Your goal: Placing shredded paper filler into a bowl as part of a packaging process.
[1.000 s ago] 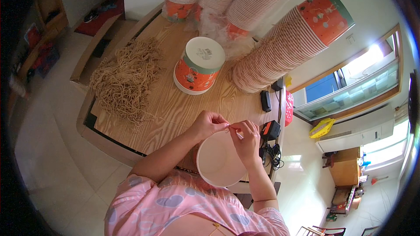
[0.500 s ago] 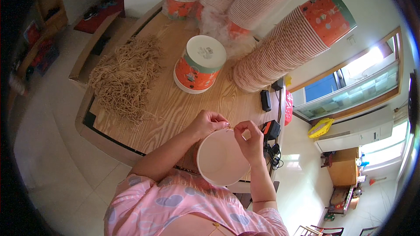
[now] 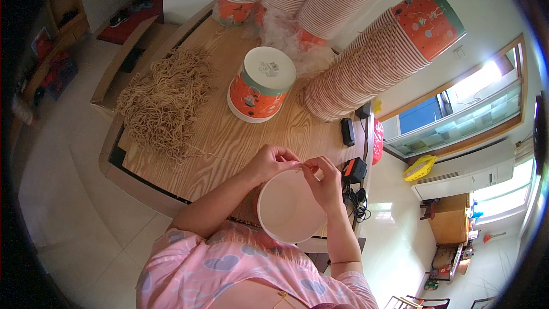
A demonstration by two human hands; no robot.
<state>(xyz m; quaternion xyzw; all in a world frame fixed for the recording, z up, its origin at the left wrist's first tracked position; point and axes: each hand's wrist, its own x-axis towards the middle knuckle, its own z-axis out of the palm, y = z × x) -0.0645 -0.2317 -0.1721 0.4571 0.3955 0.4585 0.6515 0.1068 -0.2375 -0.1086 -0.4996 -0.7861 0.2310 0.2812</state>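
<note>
A paper bucket (image 3: 289, 209) with a white inside stands at the table's near edge, its open mouth facing up toward me. At its far rim my left hand (image 3: 275, 159) is closed, thumb and forefinger pinching thin twine. Fingertip to fingertip with it, my right hand (image 3: 325, 184) also pinches the twine, above the rim's right side. What the twine does between the fingertips is too small to make out. A strand of twine (image 3: 216, 156) runs from the left hand toward a loose tan heap of twine (image 3: 166, 100) on the left of the table.
An orange-and-green paper bucket (image 3: 260, 94) stands upside down mid-table. Behind it lean tall stacks of nested buckets, the right stack (image 3: 372, 60) with strands hanging along it. Clear plastic wrap (image 3: 286, 34) lies between. Black adapters and cables (image 3: 358, 200) sit at the right edge.
My right hand's fingertips have shifted slightly left and down, closing in on the left hand's fingertips. The left hand and the bucket have hardly moved.
</note>
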